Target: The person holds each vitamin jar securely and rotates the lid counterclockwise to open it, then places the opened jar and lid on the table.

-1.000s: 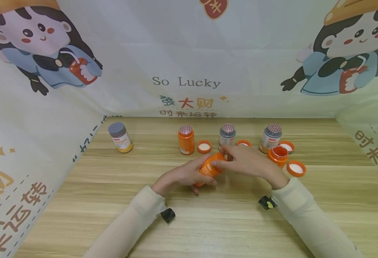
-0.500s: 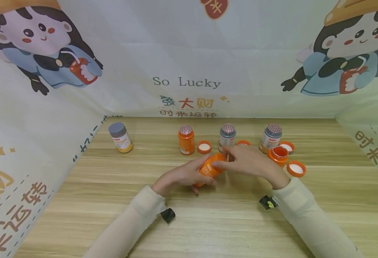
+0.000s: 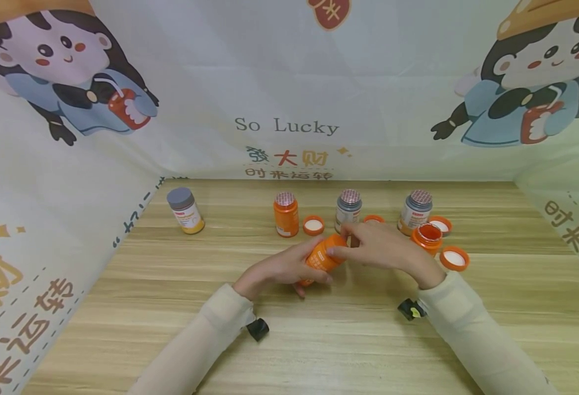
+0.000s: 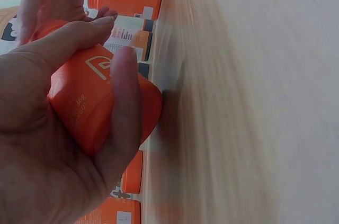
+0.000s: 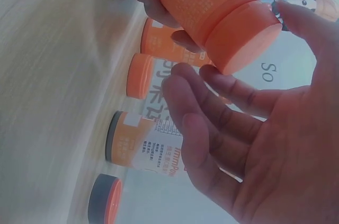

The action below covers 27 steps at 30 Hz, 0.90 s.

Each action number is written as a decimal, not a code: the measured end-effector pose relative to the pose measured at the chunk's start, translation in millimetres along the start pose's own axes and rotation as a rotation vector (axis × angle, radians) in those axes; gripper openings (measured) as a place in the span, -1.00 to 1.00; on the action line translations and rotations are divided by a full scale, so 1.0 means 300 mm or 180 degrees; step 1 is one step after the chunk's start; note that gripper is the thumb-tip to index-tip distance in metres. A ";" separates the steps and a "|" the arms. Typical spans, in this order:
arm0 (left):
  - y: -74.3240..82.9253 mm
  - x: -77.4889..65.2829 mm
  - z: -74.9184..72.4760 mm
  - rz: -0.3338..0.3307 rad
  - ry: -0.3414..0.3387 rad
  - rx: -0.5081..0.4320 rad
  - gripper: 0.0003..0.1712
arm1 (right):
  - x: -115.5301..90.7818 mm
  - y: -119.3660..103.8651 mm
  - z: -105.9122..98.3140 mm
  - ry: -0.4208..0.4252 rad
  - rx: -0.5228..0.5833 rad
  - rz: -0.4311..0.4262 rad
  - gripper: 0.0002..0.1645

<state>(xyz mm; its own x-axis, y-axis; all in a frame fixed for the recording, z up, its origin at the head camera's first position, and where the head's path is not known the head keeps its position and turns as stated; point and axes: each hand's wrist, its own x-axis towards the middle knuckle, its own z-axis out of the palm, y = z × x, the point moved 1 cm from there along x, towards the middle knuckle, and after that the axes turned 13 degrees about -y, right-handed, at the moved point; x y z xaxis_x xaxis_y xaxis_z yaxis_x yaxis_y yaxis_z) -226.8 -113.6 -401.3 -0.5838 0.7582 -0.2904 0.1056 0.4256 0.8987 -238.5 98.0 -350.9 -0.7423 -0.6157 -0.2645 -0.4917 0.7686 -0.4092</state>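
Note:
My left hand [image 3: 285, 265] grips an orange bottle [image 3: 321, 255] round its body and holds it tilted, top toward the right. In the left wrist view the thumb and fingers wrap the bottle [image 4: 79, 94], with pale lettering on its side. The bottle's orange cap [image 5: 243, 37] is on, as the right wrist view shows. My right hand [image 3: 380, 247] pinches that cap, its thumb at one edge and a fingertip at the opposite edge. The other fingers of the right hand [image 5: 275, 134] are bent below the cap.
Behind the hands stand a foil-sealed orange bottle [image 3: 286, 218] and two foil-sealed grey bottles [image 3: 349, 207], with loose caps [image 3: 313, 225] beside them. An uncapped orange bottle [image 3: 427, 239] and another loose cap [image 3: 454, 258] are right of them. A grey-capped bottle [image 3: 185, 210] stands far left.

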 end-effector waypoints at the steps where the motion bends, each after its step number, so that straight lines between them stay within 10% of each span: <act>1: 0.000 0.000 0.000 -0.0001 0.0004 -0.0005 -0.22 | 0.000 0.001 -0.001 0.0002 0.0008 0.0000 -0.36; 27: -0.001 0.002 0.001 -0.0032 0.0002 -0.0026 -0.25 | 0.004 0.002 0.006 -0.0062 -0.0002 0.0051 -0.32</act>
<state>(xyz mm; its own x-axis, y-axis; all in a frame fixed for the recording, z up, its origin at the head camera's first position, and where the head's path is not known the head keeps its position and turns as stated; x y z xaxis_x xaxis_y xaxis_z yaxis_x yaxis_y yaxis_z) -226.9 -113.1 -401.9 -0.5852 0.7537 -0.2992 0.0932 0.4291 0.8985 -238.7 97.4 -353.0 -0.7410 -0.6066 -0.2881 -0.4801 0.7785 -0.4043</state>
